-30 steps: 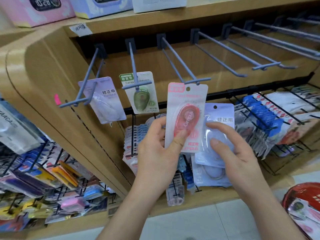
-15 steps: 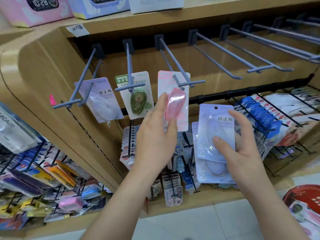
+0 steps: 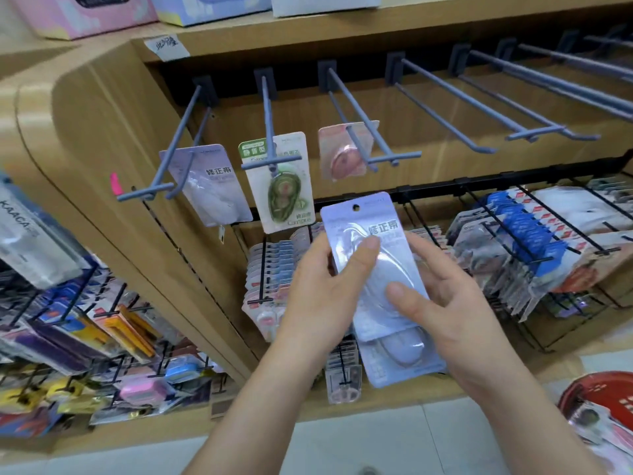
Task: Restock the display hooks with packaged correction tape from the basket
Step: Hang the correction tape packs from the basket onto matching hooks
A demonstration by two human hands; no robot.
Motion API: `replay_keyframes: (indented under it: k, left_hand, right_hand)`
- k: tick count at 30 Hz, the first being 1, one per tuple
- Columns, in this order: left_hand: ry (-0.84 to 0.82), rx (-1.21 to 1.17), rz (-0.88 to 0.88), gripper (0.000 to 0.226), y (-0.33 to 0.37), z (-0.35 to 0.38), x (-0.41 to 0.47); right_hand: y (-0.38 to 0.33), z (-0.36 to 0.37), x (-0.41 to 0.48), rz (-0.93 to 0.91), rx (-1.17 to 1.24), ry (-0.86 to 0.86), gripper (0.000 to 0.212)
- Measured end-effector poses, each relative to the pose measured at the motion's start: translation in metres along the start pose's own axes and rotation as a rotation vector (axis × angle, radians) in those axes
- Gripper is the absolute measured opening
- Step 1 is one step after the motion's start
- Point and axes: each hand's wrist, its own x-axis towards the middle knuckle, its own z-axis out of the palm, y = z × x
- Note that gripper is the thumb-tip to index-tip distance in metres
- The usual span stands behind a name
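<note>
Pink and plastic, one pack of correction tape (image 3: 344,154) now hangs on the grey metal hook (image 3: 373,132), so my left hand (image 3: 322,296) has let go and I see it pinch the next pale purple pack (image 3: 373,255), gripped too by my right hand (image 3: 455,303) below the hooks.

This is a shop, at a stationery display. A wooden shelf unit (image 3: 113,108) carries a row of long grey hooks (image 3: 472,101), and three of them have carded packs of correction tape (image 3: 212,186) hanging from them. Below, black wire racks (image 3: 496,181) are crammed with many identical blister packs (image 3: 524,231) set one behind another. To the left hang more bright packets (image 3: 130,334) of small goods. Boxes (image 3: 78,15) stand on the top shelf above a handwritten paper label (image 3: 166,47). A red basket (image 3: 603,395) with packs in it shows at the lower right, over a pale tiled floor (image 3: 376,440).
</note>
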Motion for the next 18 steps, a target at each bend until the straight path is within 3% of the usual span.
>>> replay_keyframes:
  k: [2,5,8,10,14,18]
  left_hand:
    - [0.079,-0.105,-0.031,0.02,-0.002,0.001,-0.003]
    - [0.183,-0.147,0.001,0.015,-0.004,-0.004,-0.004]
    - [0.26,-0.166,0.039,0.012,-0.005,-0.02,-0.005]
    - [0.299,-0.199,0.092,0.012,-0.005,-0.035,-0.01]
    - [0.381,-0.192,0.214,0.027,-0.001,-0.07,-0.027]
    - [0.429,-0.142,0.282,0.032,0.004,-0.101,-0.034]
  right_hand:
    - [0.001,0.007,0.001,0.002,0.02,-0.105,0.053]
    - [0.004,0.009,0.003,0.08,-0.016,-0.341,0.092]
    - [0.014,0.006,0.006,0.22,-0.111,-0.409,0.11]
    - [0.023,0.008,0.008,0.287,-0.267,-0.345,0.101]
    - [0.034,0.021,0.013,0.253,-0.352,-0.191,0.046]
    - [0.035,0.041,0.019,0.19,-0.258,-0.118,0.034]
